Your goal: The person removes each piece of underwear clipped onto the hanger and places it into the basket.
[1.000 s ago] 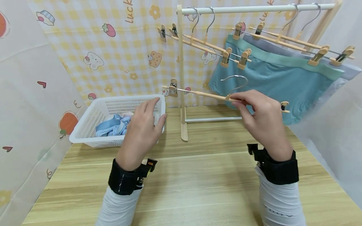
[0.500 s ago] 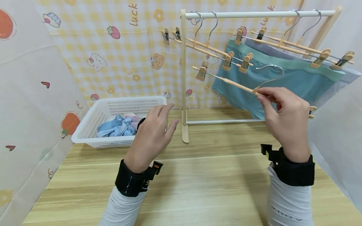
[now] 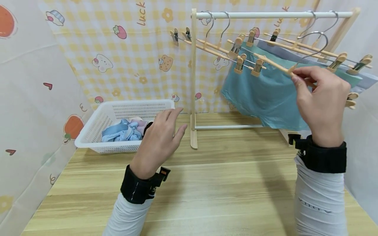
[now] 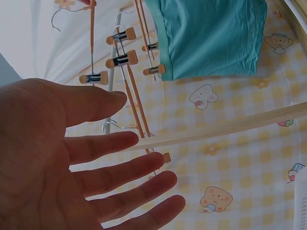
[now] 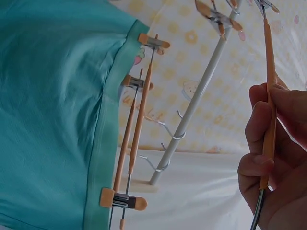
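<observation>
Rack point(image 3: 265, 14) behind; right hand point(image 3: 322, 98) pinching hanger point(image 3: 271, 64).

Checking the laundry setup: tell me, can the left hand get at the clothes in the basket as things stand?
Probably yes: the left hand hovers open beside the basket, whose top is uncovered above the clothes.

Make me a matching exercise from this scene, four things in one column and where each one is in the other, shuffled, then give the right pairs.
Things:
1. empty clip hanger
2. teal shorts
3. white basket
4. left hand

Places:
A. on the table at the left, with crumpled clothes inside
B. pinched in the right hand, raised near the rail
C. open, above the table beside the basket
D. clipped to a hanger on the rail

Pairs: 1-B, 2-D, 3-A, 4-C
</observation>
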### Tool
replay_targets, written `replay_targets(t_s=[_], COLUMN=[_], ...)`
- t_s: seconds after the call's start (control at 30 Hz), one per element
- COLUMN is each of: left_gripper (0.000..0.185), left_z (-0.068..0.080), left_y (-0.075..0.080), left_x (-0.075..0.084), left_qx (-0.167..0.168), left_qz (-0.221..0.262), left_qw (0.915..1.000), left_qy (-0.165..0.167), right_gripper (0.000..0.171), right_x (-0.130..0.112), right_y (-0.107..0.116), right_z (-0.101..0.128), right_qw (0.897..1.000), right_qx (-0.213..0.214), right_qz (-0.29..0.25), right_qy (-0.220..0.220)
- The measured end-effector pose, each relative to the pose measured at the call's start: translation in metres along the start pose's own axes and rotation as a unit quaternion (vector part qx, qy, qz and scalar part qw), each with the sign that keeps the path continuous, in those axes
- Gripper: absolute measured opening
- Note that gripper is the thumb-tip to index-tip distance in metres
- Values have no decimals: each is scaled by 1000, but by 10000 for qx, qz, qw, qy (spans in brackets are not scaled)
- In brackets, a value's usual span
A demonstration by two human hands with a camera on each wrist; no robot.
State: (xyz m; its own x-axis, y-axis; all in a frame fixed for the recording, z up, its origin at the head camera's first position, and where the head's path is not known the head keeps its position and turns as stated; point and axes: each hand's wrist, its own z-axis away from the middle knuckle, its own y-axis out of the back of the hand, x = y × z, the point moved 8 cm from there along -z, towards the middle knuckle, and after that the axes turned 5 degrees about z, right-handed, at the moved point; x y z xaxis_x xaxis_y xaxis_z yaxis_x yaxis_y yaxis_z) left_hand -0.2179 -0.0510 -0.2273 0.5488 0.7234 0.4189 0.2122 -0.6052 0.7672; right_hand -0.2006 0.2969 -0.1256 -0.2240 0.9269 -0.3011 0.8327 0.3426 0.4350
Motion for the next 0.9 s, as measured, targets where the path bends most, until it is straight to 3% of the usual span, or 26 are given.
replay_targets(t_s=[0.37, 0.6, 0.9], left_gripper=[53, 53, 52], left_z=[0, 0, -1], left_y=[-1, -1, -3], left_x=[0, -1, -3], left_qx=[-56, -79, -126], left_qz=[29, 37, 30], left_qw=[10000, 10000, 9999], left_qy=[22, 25, 28], right_gripper=[27, 31, 33], right_x=[14, 6, -3], right_y=[-17, -38, -69], right_z=[-35, -52, -76], right_qw=[9975, 9937, 9812], right_qx=[-593, -938, -1671], right_qz=[218, 589, 881], right_qy=[-324, 178, 409])
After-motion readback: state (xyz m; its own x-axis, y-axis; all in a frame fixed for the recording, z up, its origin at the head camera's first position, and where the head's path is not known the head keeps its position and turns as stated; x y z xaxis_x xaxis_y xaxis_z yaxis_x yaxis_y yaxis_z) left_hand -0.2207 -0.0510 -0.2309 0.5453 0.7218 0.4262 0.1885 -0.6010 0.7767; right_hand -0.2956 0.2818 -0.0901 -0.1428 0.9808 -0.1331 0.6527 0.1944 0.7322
